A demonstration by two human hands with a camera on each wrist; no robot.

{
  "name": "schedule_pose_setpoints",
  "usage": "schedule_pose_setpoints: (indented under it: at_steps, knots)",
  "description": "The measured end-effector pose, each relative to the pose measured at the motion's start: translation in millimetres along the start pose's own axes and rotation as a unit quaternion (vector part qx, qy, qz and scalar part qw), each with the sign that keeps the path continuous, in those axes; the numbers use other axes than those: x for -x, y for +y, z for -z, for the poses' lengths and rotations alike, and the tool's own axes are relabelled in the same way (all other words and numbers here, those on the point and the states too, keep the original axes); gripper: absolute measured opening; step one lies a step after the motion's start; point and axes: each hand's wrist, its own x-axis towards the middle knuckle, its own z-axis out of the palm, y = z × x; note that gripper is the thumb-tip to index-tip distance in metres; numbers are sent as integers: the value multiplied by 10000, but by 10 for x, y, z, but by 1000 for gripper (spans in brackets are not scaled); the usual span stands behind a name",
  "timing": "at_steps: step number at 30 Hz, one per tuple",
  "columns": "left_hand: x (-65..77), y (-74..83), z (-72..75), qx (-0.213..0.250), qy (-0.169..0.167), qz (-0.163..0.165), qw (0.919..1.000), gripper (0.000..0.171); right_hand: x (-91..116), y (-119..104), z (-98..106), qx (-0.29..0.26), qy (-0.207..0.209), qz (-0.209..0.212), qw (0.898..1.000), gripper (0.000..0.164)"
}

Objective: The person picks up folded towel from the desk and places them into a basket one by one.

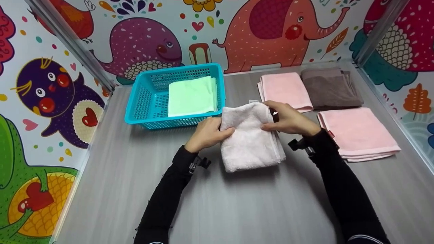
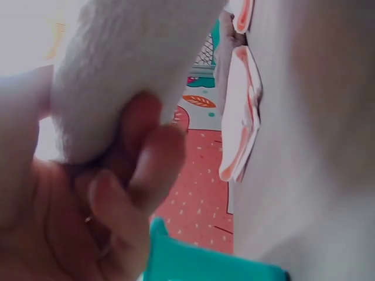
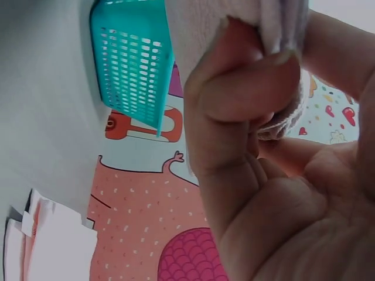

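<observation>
A pale pink folded towel (image 1: 249, 142) hangs between the two hands, above the table in front of the basket. My left hand (image 1: 209, 134) grips its left edge, thumb on the near face and fingers curled behind, as the left wrist view shows at the towel (image 2: 129, 70). At the upper right edge, my right hand (image 1: 288, 118) pinches the towel's layers between thumb and fingers. In the right wrist view the curled fingers (image 3: 246, 88) press against the stacked layers. A small white tag sticks up at the towel's top.
Behind the left hand stands a turquoise basket (image 1: 137, 117) with a folded light green towel (image 1: 191, 96) inside. To the right lie a folded pink towel (image 1: 284, 88), a brown one (image 1: 330, 88) and another pink one (image 1: 361, 132). Cartoon-printed walls (image 1: 271, 34) border the grey table (image 1: 118, 189).
</observation>
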Motion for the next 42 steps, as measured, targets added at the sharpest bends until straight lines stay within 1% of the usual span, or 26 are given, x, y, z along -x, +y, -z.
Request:
schedule_pose_setpoints:
  at_steps: [3, 7, 9, 11, 14, 15, 17, 20, 21, 24, 26, 27, 29, 31, 33, 34, 36, 38, 39, 40, 42]
  knots:
    - [-17, -5, -17, 30, 112, 13, 9999, 36, -16, 5, -6, 29, 68, -47, 10000, 59]
    - [-31, -28, -12, 313, 260, -48, 9992, 36, -83, 5, -17, 25, 167, -108, 9998, 61]
    - [-27, -45, -2, 487, 469, -30, 9977, 36, -148, -5, -20, -20, 221, -148, 9996, 60]
    - [-32, -66, 14, 637, 751, 3, 9951, 36, -239, -26, -10, -84, 284, -160, 9994, 59]
    - [-47, -110, 75, 1040, 1127, 141, 9881, 37, -430, -90, 14, -127, 377, -145, 9991, 59]
    - [-60, -130, 106, 1259, 1199, 206, 9846, 37, -500, -115, 22, -150, 389, -143, 9990, 60]
    - [-78, -173, 181, 1762, 1362, 344, 9743, 38, -643, -171, 29, -173, 406, -188, 9988, 61]
    - [-90, -256, 301, 2557, 1598, 473, 9523, 39, -842, -256, 15, -289, 406, -265, 9984, 64]
    - [-91, -294, 338, 2741, 1693, 443, 9456, 37, -911, -278, 2, -316, 423, -282, 9982, 65]
    - [-86, -410, 425, 2959, 2031, 251, 9330, 28, -1110, -335, -41, -304, 537, -285, 9977, 67]
    - [-83, -483, 465, 2928, 2295, 74, 9282, 21, -1238, -366, -70, -272, 669, -308, 9969, 67]
    - [-83, -515, 483, 2833, 2439, 13, 9275, 21, -1301, -378, -87, -271, 737, -337, 9963, 66]
    - [-65, -534, 529, 2822, 2639, 2, 9223, 27, -1418, -403, -127, -280, 868, -354, 9952, 64]
    - [-44, -523, 589, 2875, 2675, 90, 9196, 33, -1526, -419, -176, -286, 1038, -363, 9935, 63]
    - [-16, -499, 653, 3044, 2597, 205, 9162, 41, -1619, -426, -233, -334, 1160, -326, 9922, 63]
    - [-1, -488, 682, 3093, 2571, 215, 9153, 45, -1661, -428, -260, -340, 1217, -302, 9915, 63]
    - [20, -497, 718, 2977, 2700, 151, 9156, 50, -1735, -429, -312, -328, 1333, -315, 9900, 65]
    - [28, -546, 725, 2610, 3067, -10, 9153, 45, -1794, -431, -354, -379, 1412, -369, 9886, 65]
    - [30, -573, 723, 2411, 3295, -79, 9128, 40, -1821, -434, -372, -418, 1468, -402, 9875, 66]
    - [29, -611, 719, 2225, 3516, -134, 9092, 35, -1846, -437, -387, -463, 1511, -449, 9864, 67]
    - [6, -736, 691, 2033, 3876, -184, 8989, 26, -1894, -445, -419, -581, 1582, -494, 9845, 68]
